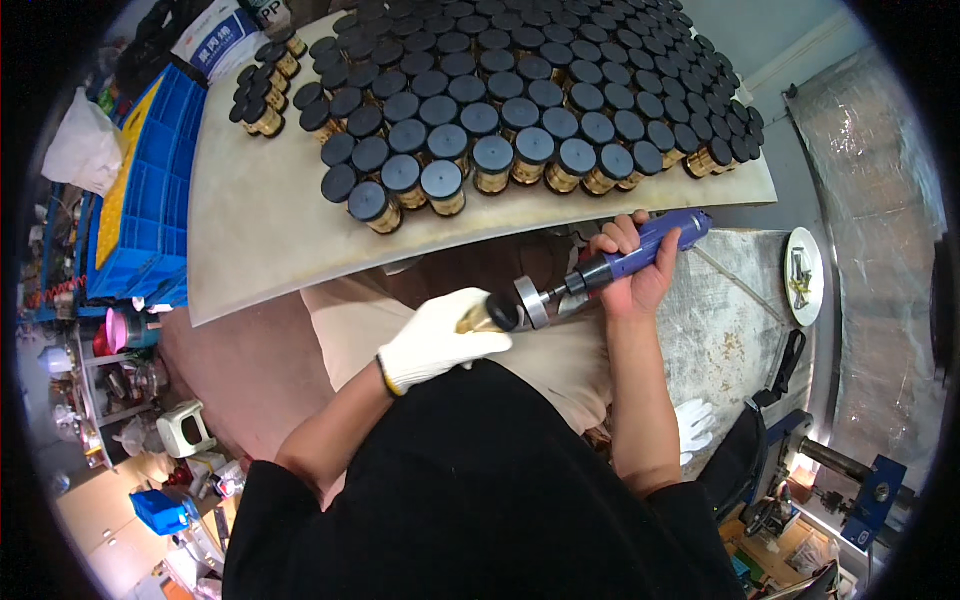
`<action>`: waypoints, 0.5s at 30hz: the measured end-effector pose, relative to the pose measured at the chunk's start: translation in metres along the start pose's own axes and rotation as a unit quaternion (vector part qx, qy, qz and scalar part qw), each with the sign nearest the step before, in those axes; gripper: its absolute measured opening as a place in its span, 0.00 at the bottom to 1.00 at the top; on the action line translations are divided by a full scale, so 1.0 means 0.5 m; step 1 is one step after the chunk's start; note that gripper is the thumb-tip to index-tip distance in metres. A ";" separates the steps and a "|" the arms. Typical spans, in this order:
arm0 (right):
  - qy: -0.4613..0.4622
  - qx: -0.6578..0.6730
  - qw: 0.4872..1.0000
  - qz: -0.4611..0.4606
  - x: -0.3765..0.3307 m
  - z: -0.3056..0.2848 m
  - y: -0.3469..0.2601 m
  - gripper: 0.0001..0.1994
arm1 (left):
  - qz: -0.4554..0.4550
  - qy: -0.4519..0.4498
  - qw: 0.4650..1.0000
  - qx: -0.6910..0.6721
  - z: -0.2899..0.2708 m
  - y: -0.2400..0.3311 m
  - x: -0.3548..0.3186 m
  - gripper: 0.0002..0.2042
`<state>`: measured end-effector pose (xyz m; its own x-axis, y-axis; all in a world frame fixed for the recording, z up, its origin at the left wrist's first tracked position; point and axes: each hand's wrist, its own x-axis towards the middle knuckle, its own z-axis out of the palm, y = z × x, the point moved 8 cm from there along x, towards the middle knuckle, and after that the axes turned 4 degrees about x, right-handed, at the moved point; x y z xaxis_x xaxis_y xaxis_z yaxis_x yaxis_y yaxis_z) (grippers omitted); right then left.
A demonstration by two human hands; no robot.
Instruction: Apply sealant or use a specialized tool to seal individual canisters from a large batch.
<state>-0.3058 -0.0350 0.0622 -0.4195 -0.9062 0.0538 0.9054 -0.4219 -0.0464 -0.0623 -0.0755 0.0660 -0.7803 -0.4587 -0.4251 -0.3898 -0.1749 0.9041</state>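
Currently a gold-toned jar (pixel 467 322) is lying tilted off the table's (pixel 250 235) near side, black lid (pixel 503 311) on | gloved left hand (pixel 435 338) is wrapping fingers round it | bare right hand (pixel 636 280) is gripping purple driver (pixel 652 243), metal cup (pixel 530 302) facing lid, contact unclear | far, lidded jars (pixel 577 160) are standing massed, tightness unseen; held one seemingly awaiting finishing

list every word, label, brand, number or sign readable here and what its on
I'm not copying wording, only saying where print stands:
White-and-blue bag, upper left: large characters; finer print too small to read.
Bag beside it: large letters.
Purple power tool: any marking too small to read.
Black-lidded jars: no legible lettering.
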 end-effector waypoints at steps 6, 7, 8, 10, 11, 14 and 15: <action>0.002 -0.032 0.999 0.009 -0.002 -0.011 -0.014 0.17 | 0.027 -0.001 0.983 0.183 0.040 0.007 0.052 0.26; 0.000 -0.058 0.998 0.007 -0.002 -0.010 -0.016 0.17 | 0.026 -0.001 0.983 0.184 0.043 0.011 0.053 0.26; 0.000 -0.057 0.998 0.007 -0.004 -0.012 -0.018 0.17 | 0.027 -0.003 0.981 0.192 0.045 0.017 0.052 0.23; 0.004 -0.061 0.998 0.010 -0.004 -0.015 -0.018 0.16 | 0.027 -0.003 0.979 0.201 0.046 0.022 0.052 0.20; 0.005 -0.061 0.998 0.011 -0.004 -0.017 -0.018 0.16 | 0.027 -0.001 0.978 0.205 0.046 0.020 0.052 0.20; 0.009 -0.066 0.998 0.014 -0.003 -0.017 -0.016 0.17 | 0.031 -0.001 0.973 0.229 0.045 0.025 0.053 0.21; 0.013 -0.067 0.998 0.016 -0.002 -0.017 -0.014 0.17 | 0.033 -0.003 0.968 0.249 0.044 0.027 0.054 0.21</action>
<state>-0.3121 -0.0316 0.0540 -0.3927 -0.9193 0.0250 0.9026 -0.3905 -0.1810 -0.0992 -0.0711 0.0660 -0.8131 -0.4499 -0.3694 -0.5260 0.2962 0.7972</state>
